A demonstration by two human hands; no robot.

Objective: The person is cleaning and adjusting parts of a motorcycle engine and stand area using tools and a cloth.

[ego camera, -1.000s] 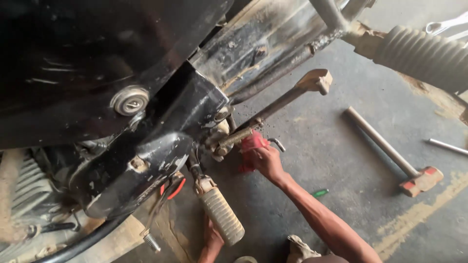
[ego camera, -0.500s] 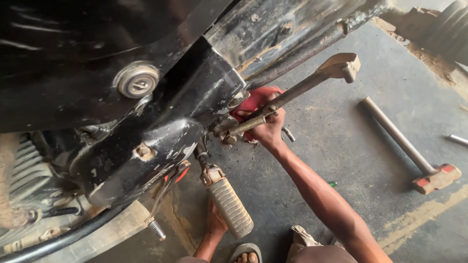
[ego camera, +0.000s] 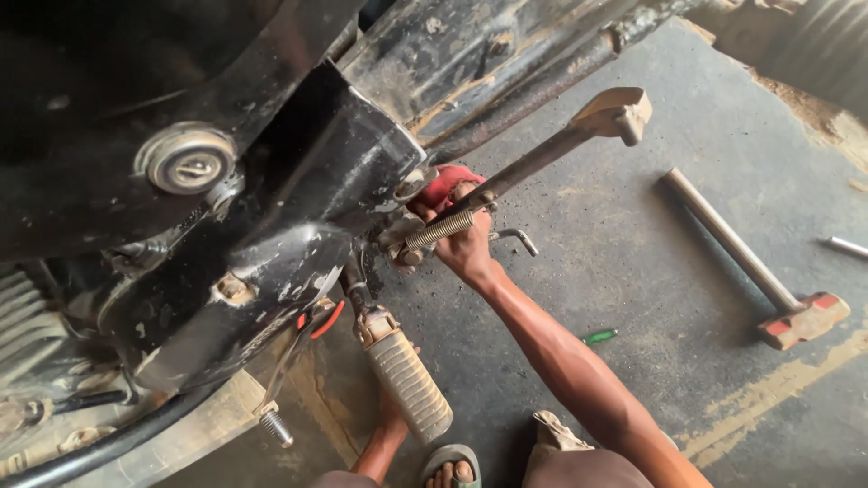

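Note:
My right hand (ego camera: 468,246) is closed around a red-handled tool (ego camera: 447,185) at the pivot of the motorcycle's side stand (ego camera: 551,154). The fingers lie against the stand's coil spring (ego camera: 439,229), just under the black frame bracket (ego camera: 307,208). A small bent metal hook (ego camera: 517,237) sticks out beside the hand. My left hand (ego camera: 391,414) reaches up behind the ribbed footpeg (ego camera: 409,387). Only its wrist and forearm show, and its fingers are hidden.
A long-handled hammer (ego camera: 752,264) with a red head lies on the concrete floor (ego camera: 633,271) at the right. A small green item (ego camera: 599,337) lies near my forearm. A metal rod (ego camera: 846,246) pokes in at the right edge. My sandalled foot (ego camera: 452,468) is at the bottom.
My right hand with the red tool has moved up against the stand's pivot and spring. The view has closed in and shifted right, so the hammer sits nearer the edge.

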